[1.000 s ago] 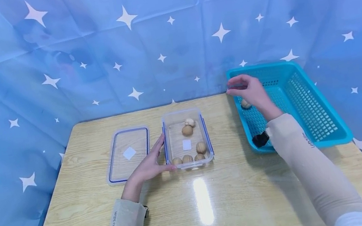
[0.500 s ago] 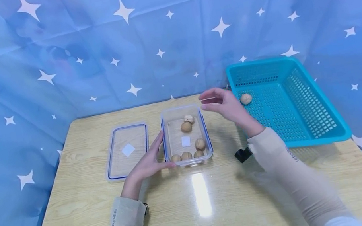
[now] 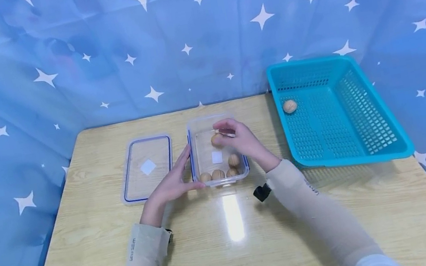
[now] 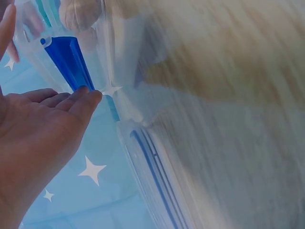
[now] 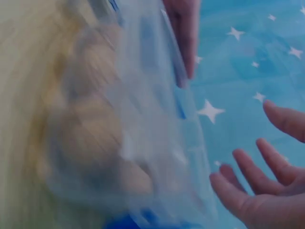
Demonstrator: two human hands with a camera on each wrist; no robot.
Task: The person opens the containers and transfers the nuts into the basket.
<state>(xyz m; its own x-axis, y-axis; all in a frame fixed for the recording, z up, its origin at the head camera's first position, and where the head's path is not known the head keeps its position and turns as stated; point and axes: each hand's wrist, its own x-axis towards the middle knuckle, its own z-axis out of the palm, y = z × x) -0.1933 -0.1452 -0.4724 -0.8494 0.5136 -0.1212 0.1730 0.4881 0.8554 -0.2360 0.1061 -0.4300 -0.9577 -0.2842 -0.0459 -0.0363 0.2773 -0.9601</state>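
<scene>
In the head view a clear plastic storage box [image 3: 196, 155] with blue side clips stands on the table, several walnuts inside. My left hand [image 3: 173, 181] rests against its left side, fingers straight and thumb at the near corner; in the left wrist view the fingertips touch a blue clip [image 4: 69, 59]. My right hand [image 3: 241, 140] is over the box's far right part, fingertips near a brown walnut [image 3: 216, 140]; it covers the place of a paler walnut. In the right wrist view that hand [image 5: 267, 186] has spread, loosely bent fingers with nothing between them.
A turquoise plastic basket [image 3: 352, 159] stands at the right with one walnut [image 3: 289, 106] in it. Left of the box lies its clear lid [image 3: 145, 154] with a blue seal. A blue star-patterned curtain [image 3: 103, 43] hangs behind the table [image 3: 201, 258].
My right hand has moved left from over the basket to the box. The walnut in the basket now shows fully. My left hand has stayed against the box.
</scene>
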